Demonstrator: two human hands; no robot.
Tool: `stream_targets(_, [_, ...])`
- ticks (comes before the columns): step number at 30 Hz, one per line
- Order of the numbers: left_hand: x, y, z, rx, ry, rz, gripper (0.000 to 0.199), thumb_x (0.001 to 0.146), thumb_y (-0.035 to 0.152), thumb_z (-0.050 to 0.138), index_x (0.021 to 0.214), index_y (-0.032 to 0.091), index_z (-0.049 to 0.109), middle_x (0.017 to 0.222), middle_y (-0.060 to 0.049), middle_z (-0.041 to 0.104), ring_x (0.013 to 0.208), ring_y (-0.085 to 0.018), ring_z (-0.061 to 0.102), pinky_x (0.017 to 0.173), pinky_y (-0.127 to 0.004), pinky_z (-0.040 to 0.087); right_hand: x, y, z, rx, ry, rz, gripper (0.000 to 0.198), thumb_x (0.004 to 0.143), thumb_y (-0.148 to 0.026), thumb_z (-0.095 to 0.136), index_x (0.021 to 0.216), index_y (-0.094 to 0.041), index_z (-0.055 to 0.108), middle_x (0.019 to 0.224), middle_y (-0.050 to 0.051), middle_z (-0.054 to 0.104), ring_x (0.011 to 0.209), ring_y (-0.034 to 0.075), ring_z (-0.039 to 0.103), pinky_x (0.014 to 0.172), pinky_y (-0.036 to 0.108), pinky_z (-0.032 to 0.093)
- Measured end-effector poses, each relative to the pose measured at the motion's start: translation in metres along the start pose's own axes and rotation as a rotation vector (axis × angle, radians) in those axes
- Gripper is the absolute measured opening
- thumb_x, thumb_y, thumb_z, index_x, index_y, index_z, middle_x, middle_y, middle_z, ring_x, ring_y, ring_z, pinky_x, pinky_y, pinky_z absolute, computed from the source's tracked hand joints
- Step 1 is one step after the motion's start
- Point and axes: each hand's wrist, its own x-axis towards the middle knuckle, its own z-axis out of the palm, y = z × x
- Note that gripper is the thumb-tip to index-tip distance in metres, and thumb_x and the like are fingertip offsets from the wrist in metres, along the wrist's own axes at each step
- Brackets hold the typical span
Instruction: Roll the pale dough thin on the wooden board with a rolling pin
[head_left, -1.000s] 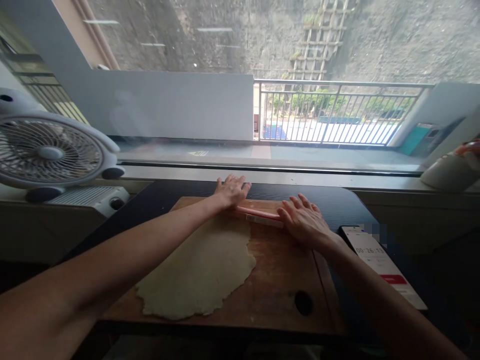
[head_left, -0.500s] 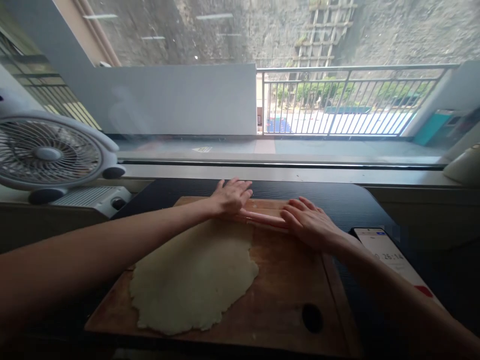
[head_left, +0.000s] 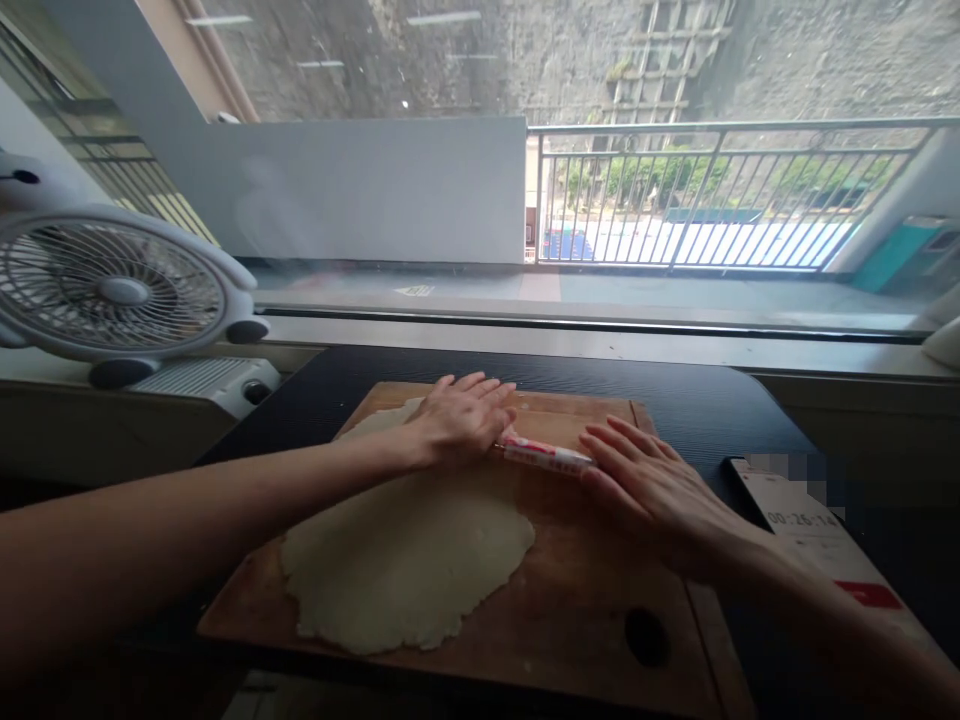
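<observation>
One pale dough sheet lies partly beneath the left hand, whose fingers stretch out uncurled. Right of them, a red-and-white rod runs to the right hand, whose fingers likewise extend; a phone lies right of those on the desk.

This is an indoor food-preparation spot beside a large window, shown by dough on a wooden board.

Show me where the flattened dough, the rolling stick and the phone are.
Flattened dough [head_left: 411, 562]: head view, middle of the sheet.
Rolling stick [head_left: 546, 455]: head view, printed stretch between the hands.
Phone [head_left: 823, 542]: head view, screen, just below the timer digits.
</observation>
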Motion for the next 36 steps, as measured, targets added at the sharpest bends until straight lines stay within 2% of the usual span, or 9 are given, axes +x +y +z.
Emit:
stream_targets(5, [0.074,-0.01,-0.003,-0.076,-0.02,-0.239,0.064,0.091,0.055,0.016,0.144,0.019,0.026,0.151,-0.01,0.027,0.139,-0.028,0.02,0.109,-0.053,0.015,0.062,0.033,-0.004,-0.004,-0.021,0.31,0.057,0.094,-0.054,0.017,0.133,-0.024,0.046,0.15,0.01,0.029,0.137,0.032,0.022,0.104,0.053,0.027])
stream_targets(7, [0.07,-0.009,-0.003,-0.089,-0.021,-0.233,0.063,0.092,0.054,0.015,0.145,0.02,0.025,0.152,-0.009,0.026,0.14,-0.028,0.019,0.108,-0.055,0.014,0.058,0.03,-0.002,-0.006,-0.024,0.284,0.058,0.094,-0.055,0.016,0.133,-0.025,0.046,0.149,0.01,0.03,0.137,0.032,0.023,0.103,0.052,0.028])
stream_targets(11, [0.013,-0.003,0.0,-0.09,-0.099,-0.103,0.06,0.092,0.055,0.017,0.142,0.027,0.031,0.15,-0.005,0.031,0.139,-0.028,0.022,0.108,-0.057,0.014,0.01,0.003,0.005,-0.076,0.035,0.047,0.054,0.093,-0.056,0.023,0.132,-0.028,0.047,0.145,0.003,0.038,0.138,0.027,0.022,0.109,0.046,0.023])
stream_targets(14, [-0.009,0.001,0.0,-0.068,-0.079,-0.041,0.058,0.091,0.055,0.018,0.14,0.029,0.035,0.148,-0.004,0.035,0.137,-0.027,0.025,0.109,-0.055,0.011,-0.007,-0.006,0.006,-0.085,0.054,-0.014,0.056,0.092,-0.058,0.027,0.136,-0.027,0.044,0.145,0.004,0.04,0.137,0.026,0.025,0.11,0.045,0.022])
stream_targets(22, [0.071,-0.008,-0.004,-0.096,0.077,-0.277,0.063,0.091,0.054,0.02,0.143,0.018,0.029,0.15,-0.01,0.03,0.139,-0.028,0.018,0.11,-0.056,0.009,0.066,0.035,-0.003,-0.067,-0.047,0.26,0.053,0.096,-0.048,0.015,0.131,-0.026,0.048,0.144,0.008,0.039,0.135,0.029,0.028,0.102,0.051,0.03])
stream_targets(27, [0.017,-0.002,-0.004,-0.114,-0.062,-0.157,0.061,0.091,0.056,0.017,0.142,0.025,0.032,0.15,-0.007,0.031,0.139,-0.03,0.018,0.107,-0.06,0.01,0.019,0.006,0.006,-0.146,0.083,0.09,0.051,0.094,-0.053,0.022,0.129,-0.027,0.049,0.143,0.005,0.041,0.136,0.027,0.026,0.105,0.047,0.028])
stream_targets(30, [-0.013,0.001,-0.002,-0.08,-0.056,-0.037,0.062,0.091,0.058,0.014,0.141,0.027,0.034,0.147,-0.006,0.037,0.139,-0.028,0.021,0.109,-0.057,0.007,-0.006,-0.01,0.009,-0.167,0.136,-0.022,0.051,0.094,-0.053,0.027,0.133,-0.025,0.045,0.142,0.004,0.042,0.136,0.025,0.027,0.107,0.044,0.027])
stream_targets(32, [-0.006,-0.001,-0.001,-0.069,-0.042,-0.051,0.062,0.091,0.057,0.015,0.141,0.026,0.034,0.147,-0.007,0.036,0.139,-0.028,0.02,0.108,-0.057,0.008,0.001,-0.005,0.009,-0.161,0.122,-0.003,0.051,0.094,-0.053,0.025,0.132,-0.026,0.046,0.142,0.004,0.042,0.136,0.026,0.026,0.107,0.047,0.026])
stream_targets(36, [0.055,-0.007,-0.004,-0.087,0.072,-0.263,0.063,0.09,0.056,0.021,0.136,0.018,0.041,0.144,-0.013,0.04,0.136,-0.032,0.023,0.106,-0.06,0.013,0.056,0.031,0.001,-0.08,0.022,0.204,0.05,0.095,-0.05,0.018,0.126,-0.029,0.052,0.139,0.007,0.045,0.133,0.032,0.03,0.101,0.054,0.03])
